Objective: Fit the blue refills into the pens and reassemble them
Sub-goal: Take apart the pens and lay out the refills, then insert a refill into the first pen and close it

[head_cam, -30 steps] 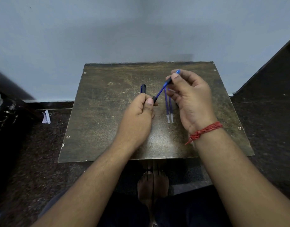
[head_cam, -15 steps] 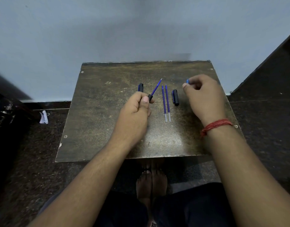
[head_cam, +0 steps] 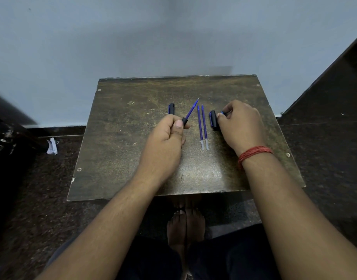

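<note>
The left hand (head_cam: 163, 142) is closed around a pen barrel (head_cam: 184, 121), a blue refill (head_cam: 191, 110) sticking out of it toward the wall. The right hand (head_cam: 242, 126) pinches a small blue piece (head_cam: 222, 113), perhaps a tip, beside a black cap (head_cam: 213, 120). Two loose refills (head_cam: 202, 128) lie on the table (head_cam: 123, 148) between the hands; another cap (head_cam: 171, 108) lies left.

A worn brown table (head_cam: 123, 158) stands against a pale blue wall (head_cam: 113, 37) on a dark speckled floor (head_cam: 42, 199). A crumpled scrap of white paper (head_cam: 52, 146) lies left of the table.
</note>
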The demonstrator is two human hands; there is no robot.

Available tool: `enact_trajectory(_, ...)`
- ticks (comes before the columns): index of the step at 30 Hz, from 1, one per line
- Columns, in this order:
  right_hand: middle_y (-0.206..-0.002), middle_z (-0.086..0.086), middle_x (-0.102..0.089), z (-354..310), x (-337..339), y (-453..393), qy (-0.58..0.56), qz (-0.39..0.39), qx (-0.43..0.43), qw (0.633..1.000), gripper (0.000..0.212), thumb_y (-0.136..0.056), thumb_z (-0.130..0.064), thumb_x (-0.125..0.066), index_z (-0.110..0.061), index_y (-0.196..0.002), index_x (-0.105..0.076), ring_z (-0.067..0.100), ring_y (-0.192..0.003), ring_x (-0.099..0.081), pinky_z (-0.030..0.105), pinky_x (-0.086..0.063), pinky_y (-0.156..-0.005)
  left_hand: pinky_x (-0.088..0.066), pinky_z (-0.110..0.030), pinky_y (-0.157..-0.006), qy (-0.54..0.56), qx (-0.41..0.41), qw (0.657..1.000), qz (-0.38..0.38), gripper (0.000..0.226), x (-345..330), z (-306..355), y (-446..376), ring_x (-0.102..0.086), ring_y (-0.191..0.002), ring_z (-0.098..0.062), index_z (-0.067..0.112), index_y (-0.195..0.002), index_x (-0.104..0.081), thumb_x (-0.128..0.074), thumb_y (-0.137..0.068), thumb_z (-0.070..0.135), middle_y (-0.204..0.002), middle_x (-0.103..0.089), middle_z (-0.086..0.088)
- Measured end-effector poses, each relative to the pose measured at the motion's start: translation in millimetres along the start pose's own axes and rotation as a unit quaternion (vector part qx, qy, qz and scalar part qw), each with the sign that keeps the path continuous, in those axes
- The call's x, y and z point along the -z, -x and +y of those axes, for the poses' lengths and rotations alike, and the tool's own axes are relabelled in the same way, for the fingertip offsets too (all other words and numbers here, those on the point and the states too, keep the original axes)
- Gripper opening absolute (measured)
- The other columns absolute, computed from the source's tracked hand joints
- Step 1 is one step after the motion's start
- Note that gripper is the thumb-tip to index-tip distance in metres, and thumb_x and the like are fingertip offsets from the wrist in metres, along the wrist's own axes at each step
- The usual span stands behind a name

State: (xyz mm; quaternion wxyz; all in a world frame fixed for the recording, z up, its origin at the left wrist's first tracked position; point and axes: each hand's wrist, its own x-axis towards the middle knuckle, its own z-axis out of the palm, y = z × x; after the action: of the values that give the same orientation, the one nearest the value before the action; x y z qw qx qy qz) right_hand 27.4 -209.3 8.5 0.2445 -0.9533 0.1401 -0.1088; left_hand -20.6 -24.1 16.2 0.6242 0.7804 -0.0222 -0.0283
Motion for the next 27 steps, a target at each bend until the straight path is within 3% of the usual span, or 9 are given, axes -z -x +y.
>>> enact_trajectory(8,-0.099,0.001,-0.067,0.0,0.0,-0.4,0.000,-0.005,-0.002,1.000,0.016,-0.094,-0.035,-0.059,-0.020,-0.097,-0.065,0.027,-0.107,-0.057,0.034,-0.043,-0.080,-0.030,-0.026,-0.047,0.002,0.002,1.000,0.000,0.027,0.8,-0.8,0.3,-0.037,-0.047,-0.003,0.026,-0.095,-0.062,-0.039,-0.101,0.038,-0.057,-0.047,0.014)
enact_trajectory(11,-0.097,-0.001,-0.066,-3.8,6.8,0.6,-0.020,0.029,0.009,0.999,0.020,-0.097,-0.036,-0.055,-0.019,-0.098,-0.065,0.026,-0.103,-0.059,0.036,-0.048,-0.083,-0.030,-0.024,-0.046,0.001,0.000,1.000,0.000,0.026,1.4,-1.4,0.0,-0.036,-0.047,-0.003,0.027,-0.095,-0.063,-0.039,-0.103,0.037,-0.057,-0.047,0.013)
enact_trajectory(15,-0.084,-0.006,-0.062,-27.5,19.1,12.1,-0.163,0.081,0.060,0.981,0.028,-0.101,-0.041,-0.048,-0.020,-0.094,-0.065,0.014,-0.084,-0.059,0.028,-0.041,-0.067,-0.030,-0.021,-0.044,0.013,-0.002,1.000,0.006,0.026,1.2,-1.5,-0.9,-0.036,-0.046,-0.003,0.025,-0.095,-0.063,-0.040,-0.104,0.034,-0.057,-0.046,0.014)
enact_trajectory(17,-0.075,0.000,-0.064,-44.7,16.0,26.1,-0.253,0.030,0.068,0.965,0.033,-0.101,-0.042,-0.050,-0.017,-0.087,-0.065,0.015,-0.069,-0.057,0.030,-0.040,-0.059,-0.030,-0.019,-0.043,0.023,-0.008,1.000,0.011,0.027,0.4,-0.3,-1.0,-0.035,-0.045,-0.002,0.021,-0.094,-0.062,-0.040,-0.104,0.032,-0.056,-0.046,0.013)
enact_trajectory(20,-0.070,0.002,-0.067,-63.1,4.6,42.1,-0.319,-0.068,0.060,0.943,0.032,-0.098,-0.039,-0.059,-0.014,-0.079,-0.066,0.012,-0.063,-0.059,0.027,-0.044,-0.058,-0.033,-0.022,-0.048,-0.002,-0.020,0.999,0.030,0.027,0.3,0.1,-2.3,-0.038,-0.048,-0.002,0.016,-0.087,-0.057,-0.040,-0.102,0.033,-0.057,-0.047,0.014)
enact_trajectory(23,-0.066,-0.010,-0.068,-66.5,-0.5,41.9,-0.376,-0.107,0.034,0.920,0.023,-0.094,-0.031,-0.068,-0.020,-0.073,-0.068,-0.004,-0.060,-0.058,0.018,-0.043,-0.063,-0.032,-0.027,-0.053,0.000,-0.019,0.999,0.044,0.028,3.1,-1.5,-4.1,-0.038,-0.050,-0.004,0.016,-0.082,-0.052,-0.041,-0.103,0.030,-0.059,-0.047,0.013)
enact_trajectory(27,-0.064,-0.009,-0.068,-60.4,0.5,39.5,-0.434,-0.135,0.009,0.891,0.019,-0.091,-0.025,-0.071,-0.017,-0.074,-0.069,-0.003,-0.057,-0.055,0.019,-0.044,-0.063,-0.031,-0.027,-0.052,-0.011,-0.014,0.999,0.038,0.031,1.6,-2.6,-4.4,-0.039,-0.050,-0.004,0.013,-0.088,-0.056,-0.040,-0.098,0.038,-0.059,-0.049,0.013)
